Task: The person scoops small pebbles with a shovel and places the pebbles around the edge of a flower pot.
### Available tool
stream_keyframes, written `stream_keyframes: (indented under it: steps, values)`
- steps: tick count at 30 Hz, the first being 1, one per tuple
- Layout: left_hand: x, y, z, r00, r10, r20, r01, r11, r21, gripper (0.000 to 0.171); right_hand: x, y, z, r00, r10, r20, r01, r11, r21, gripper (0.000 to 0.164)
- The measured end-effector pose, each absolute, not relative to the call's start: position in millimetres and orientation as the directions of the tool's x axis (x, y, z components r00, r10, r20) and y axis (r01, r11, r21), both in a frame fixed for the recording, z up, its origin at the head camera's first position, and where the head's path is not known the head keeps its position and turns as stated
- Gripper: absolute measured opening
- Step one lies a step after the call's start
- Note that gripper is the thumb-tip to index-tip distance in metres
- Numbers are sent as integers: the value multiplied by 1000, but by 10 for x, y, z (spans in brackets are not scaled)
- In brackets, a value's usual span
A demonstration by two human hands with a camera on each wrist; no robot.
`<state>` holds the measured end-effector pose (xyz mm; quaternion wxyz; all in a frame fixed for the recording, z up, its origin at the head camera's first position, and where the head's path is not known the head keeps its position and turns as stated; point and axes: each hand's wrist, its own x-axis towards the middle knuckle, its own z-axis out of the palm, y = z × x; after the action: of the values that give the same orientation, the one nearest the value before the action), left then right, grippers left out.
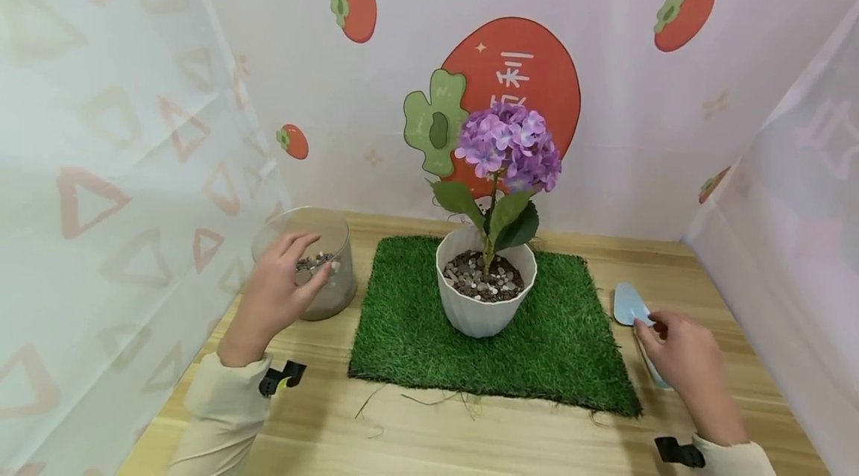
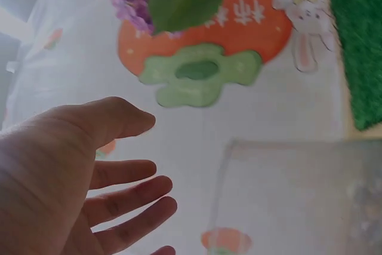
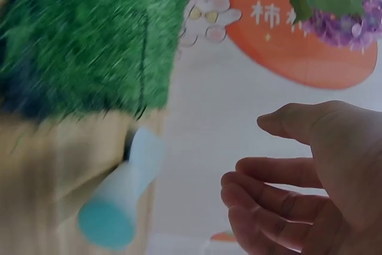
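Observation:
My left hand (image 1: 277, 291) hovers in front of a clear glass container (image 1: 338, 289) with small pebbles and grey material inside. Its fingers and thumb are spread apart with nothing between them, as the left wrist view of the hand (image 2: 65, 171) confirms. Over on the right, my right hand (image 1: 691, 365) is above a light blue hand trowel (image 1: 629, 304) lying on the table. Those fingers are loosely bent; the right wrist view shows a gap between them and the trowel (image 3: 122, 192). Part of the trowel's handle is hidden behind the hand in the head view.
A white ribbed pot (image 1: 479, 315) holding a purple hydrangea (image 1: 510, 144), soil and pebbles stands on a green artificial grass mat (image 1: 416, 327). Beneath is a wooden table (image 1: 403, 439), with loose dark strands near the mat's front edge. Printed cloth walls (image 1: 604, 185) enclose the back and sides.

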<state>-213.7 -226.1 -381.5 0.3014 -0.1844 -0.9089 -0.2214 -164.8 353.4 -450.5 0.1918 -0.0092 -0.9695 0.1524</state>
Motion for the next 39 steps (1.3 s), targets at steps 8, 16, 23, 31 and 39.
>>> stream_keyframes:
  steps: [8, 16, 23, 31, 39]
  values:
    - [-2253, -2494, -4134, -737, 226, 637, 422, 890, 173, 40, -1506, 3776, -4562, -973, 150, 174, 90, 946, -312, 55]
    - [-2347, -2590, -4339, -694, 234, 681, 409, 906, 106, 30, -1534, 3931, -4703, -989, 145, 17, 132, 938, -321, 71]
    - [-2427, -2586, -4436, -625, 270, 732, 432, 901, 36, 24, -1560, 3981, -4808, -985, 160, -71, 175, 931, -320, 73]
    - [-2452, -2516, -4427, -596, 288, 749, 435, 900, 0, 20, -1568, 3856, -4882, -989, 140, -48, 148, 932, -331, 52]
    - [-2480, -2515, -4453, -565, 318, 761, 481, 877, -10, 23, -1583, 3812, -4929, -988, 151, -19, 149, 925, -349, 39]
